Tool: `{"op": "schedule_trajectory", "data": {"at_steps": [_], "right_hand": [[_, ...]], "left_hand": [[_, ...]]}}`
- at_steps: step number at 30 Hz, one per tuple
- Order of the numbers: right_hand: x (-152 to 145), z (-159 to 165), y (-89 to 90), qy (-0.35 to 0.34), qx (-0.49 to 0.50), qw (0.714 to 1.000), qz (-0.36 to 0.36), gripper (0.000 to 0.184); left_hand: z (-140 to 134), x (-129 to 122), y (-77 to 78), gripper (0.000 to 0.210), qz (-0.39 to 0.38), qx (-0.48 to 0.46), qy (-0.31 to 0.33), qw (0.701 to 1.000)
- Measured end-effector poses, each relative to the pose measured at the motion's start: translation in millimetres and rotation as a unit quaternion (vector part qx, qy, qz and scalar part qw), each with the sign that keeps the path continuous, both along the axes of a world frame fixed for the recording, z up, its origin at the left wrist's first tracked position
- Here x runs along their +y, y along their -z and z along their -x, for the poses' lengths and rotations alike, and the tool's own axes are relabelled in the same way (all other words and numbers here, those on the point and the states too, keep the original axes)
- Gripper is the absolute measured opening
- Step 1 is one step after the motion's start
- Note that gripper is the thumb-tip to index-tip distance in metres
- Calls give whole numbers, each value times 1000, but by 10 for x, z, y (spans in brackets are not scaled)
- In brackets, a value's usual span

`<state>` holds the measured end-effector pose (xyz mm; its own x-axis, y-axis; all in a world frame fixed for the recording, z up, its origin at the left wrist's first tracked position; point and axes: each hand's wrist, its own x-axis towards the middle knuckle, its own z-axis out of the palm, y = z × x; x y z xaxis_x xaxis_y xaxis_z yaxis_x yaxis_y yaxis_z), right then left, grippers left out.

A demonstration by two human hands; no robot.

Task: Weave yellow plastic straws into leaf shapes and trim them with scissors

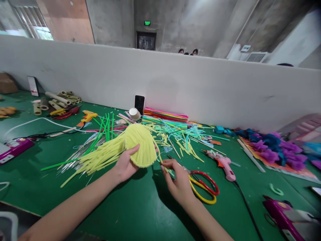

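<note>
My left hand grips a round, domed piece made of yellow pipe cleaners, thumb on its face and fingers behind. At the piece's right edge, my right hand pinches the end of a loose yellow pipe cleaner between thumb and fingers. Just right of that hand lie scissors with one red and one yellow handle, partly hidden by it. A pile of long yellow pipe cleaners spreads to the left behind the domed piece.
A pink glue gun lies at right, its cord running forward. A yellow glue gun, bamboo tubes, a phone and bundled coloured pipe cleaners sit toward the white partition. Purple flowers lie far right.
</note>
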<state>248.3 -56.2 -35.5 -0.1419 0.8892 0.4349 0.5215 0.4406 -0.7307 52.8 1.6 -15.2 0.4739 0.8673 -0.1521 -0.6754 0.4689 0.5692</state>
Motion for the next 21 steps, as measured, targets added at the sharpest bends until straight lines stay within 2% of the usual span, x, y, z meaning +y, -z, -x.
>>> {"op": "schedule_trajectory", "data": {"at_steps": [4, 7, 9, 11, 13, 14, 16, 21], "right_hand": [[-13, 86, 22, -31, 17, 999, -9, 8], [-5, 95, 6, -47, 103, 992, 47, 14], [20, 77, -1, -39, 218, 967, 130, 24], [55, 51, -5, -18, 345, 913, 217, 37], [89, 29, -8, -6, 428, 859, 281, 39], [101, 24, -11, -10, 450, 840, 302, 35], [112, 26, -15, -26, 463, 824, 325, 33], [92, 63, -27, -31, 473, 822, 316, 29]], "left_hand": [[30, 31, 14, 50, 0, 11, -6, 1000], [44, 31, 16, 50, -10, 37, -18, 999], [45, 11, 8, 49, -18, 53, -26, 998], [39, -23, -4, 48, -28, 70, -29, 997], [27, -63, -15, 48, -35, 87, -32, 995], [20, -83, -17, 49, -38, 94, -33, 994], [4, -112, -13, 50, -44, 103, -30, 993], [-16, -117, 16, 50, -40, 96, -14, 994]]}}
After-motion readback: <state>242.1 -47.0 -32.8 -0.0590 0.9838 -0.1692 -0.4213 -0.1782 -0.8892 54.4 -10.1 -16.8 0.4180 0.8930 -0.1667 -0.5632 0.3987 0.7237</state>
